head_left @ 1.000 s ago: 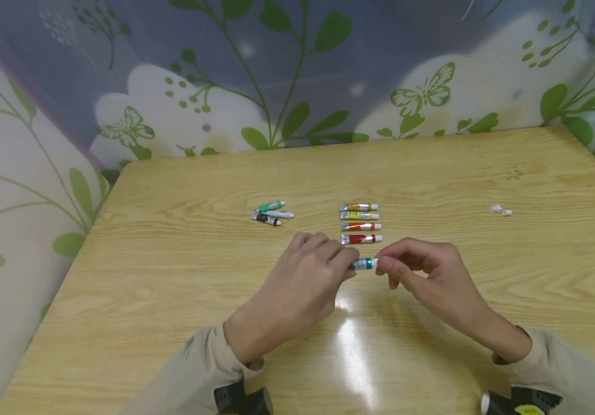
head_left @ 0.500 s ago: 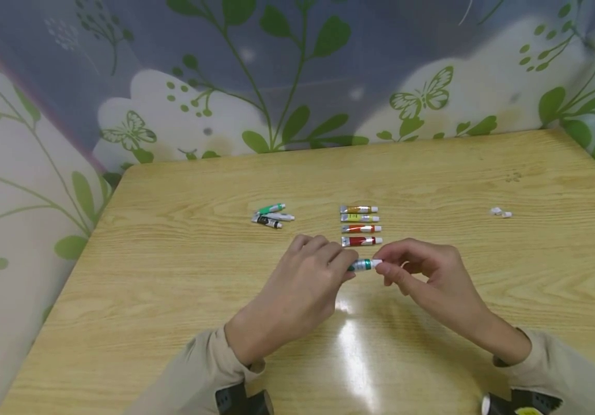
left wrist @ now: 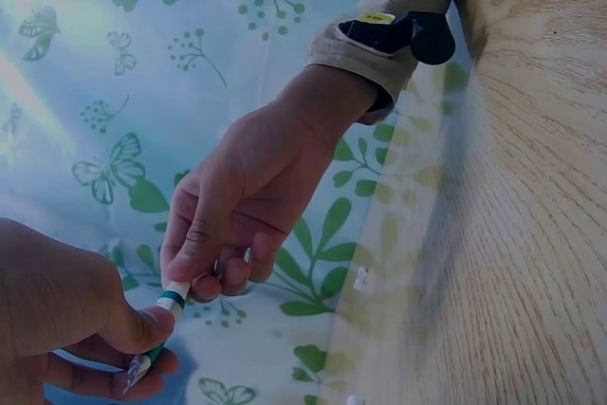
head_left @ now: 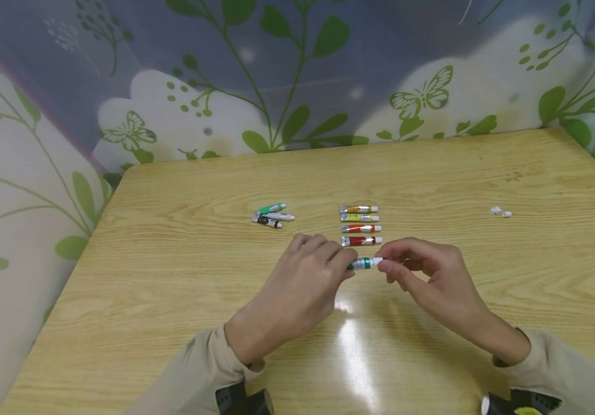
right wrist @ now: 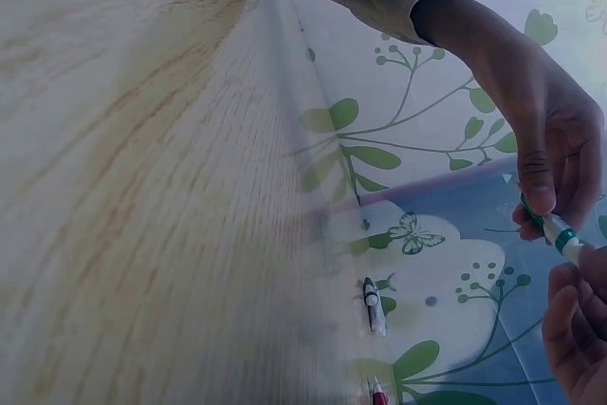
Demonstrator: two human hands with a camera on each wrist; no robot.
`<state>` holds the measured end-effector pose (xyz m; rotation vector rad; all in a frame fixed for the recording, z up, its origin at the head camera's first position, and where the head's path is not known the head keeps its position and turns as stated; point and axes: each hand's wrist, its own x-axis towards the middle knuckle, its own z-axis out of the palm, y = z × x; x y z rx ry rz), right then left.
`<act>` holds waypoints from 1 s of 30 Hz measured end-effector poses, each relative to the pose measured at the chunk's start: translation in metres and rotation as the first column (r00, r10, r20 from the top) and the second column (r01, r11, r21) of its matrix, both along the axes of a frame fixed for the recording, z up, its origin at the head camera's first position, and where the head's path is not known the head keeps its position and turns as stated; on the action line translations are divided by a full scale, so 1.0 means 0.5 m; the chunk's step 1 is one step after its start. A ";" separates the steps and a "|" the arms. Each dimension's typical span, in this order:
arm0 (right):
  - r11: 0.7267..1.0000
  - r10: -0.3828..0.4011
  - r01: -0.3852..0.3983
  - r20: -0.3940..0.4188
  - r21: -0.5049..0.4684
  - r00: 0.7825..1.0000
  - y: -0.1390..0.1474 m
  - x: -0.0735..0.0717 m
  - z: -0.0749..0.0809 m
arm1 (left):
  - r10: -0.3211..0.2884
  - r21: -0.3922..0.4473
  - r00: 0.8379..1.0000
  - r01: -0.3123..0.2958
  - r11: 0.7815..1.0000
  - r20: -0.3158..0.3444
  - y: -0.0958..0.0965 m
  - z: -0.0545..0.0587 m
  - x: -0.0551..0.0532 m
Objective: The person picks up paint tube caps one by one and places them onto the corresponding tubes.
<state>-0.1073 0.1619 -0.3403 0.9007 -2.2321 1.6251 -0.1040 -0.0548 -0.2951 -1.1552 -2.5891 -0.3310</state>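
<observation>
Long, loosely creased beige sleeves [head_left: 183, 374] are worn. At each cuff [head_left: 227, 351], a black, finely dotted housing [head_left: 231, 396] is fitted with a round, dark barrel [head_left: 260, 402]; the right housing [head_left: 538, 397] is marked by a yellow label [left wrist: 377, 18].

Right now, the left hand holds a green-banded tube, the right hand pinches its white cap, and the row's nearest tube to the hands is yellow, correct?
Not quite: the row's nearest tube is red, not yellow, as the head view shows. The rest is right: the left hand holds the green-banded tube and the right hand pinches its white cap.
</observation>
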 end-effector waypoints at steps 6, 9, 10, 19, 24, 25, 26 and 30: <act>1.000 0.000 0.000 0.005 0.004 1.000 0.000 0.000 -0.001 | 0.001 -0.001 1.000 -0.001 1.000 -0.003 0.000 -0.001 0.000; 1.000 -0.001 0.001 0.007 0.009 1.000 0.000 0.001 -0.002 | 0.000 -0.002 1.000 0.000 1.000 -0.003 -0.001 0.000 0.001; 1.000 -0.001 0.001 0.006 0.012 1.000 0.000 0.001 -0.002 | -0.001 -0.003 1.000 0.001 1.000 -0.003 -0.001 -0.001 0.001; 0.999 -0.010 0.009 0.015 0.044 1.000 0.001 0.001 -0.003 | -0.011 0.007 1.000 0.011 1.000 -0.008 -0.001 -0.004 0.001; 0.999 -0.012 0.010 0.029 0.041 1.000 -0.001 0.003 -0.004 | -0.020 0.016 1.000 0.020 1.000 -0.012 0.000 -0.003 0.002; 0.999 -0.014 0.012 0.034 0.046 0.999 -0.001 0.003 -0.005 | -0.021 0.017 1.000 0.021 1.000 -0.014 0.000 -0.003 0.002; 0.999 -0.017 0.016 0.035 0.047 0.999 -0.001 0.003 -0.005 | -0.022 0.016 1.000 0.022 1.000 -0.016 0.000 -0.003 0.002; 0.999 -0.019 0.017 0.042 0.052 0.999 -0.002 0.003 -0.005 | -0.026 0.019 0.999 0.027 0.999 -0.019 0.000 -0.005 0.001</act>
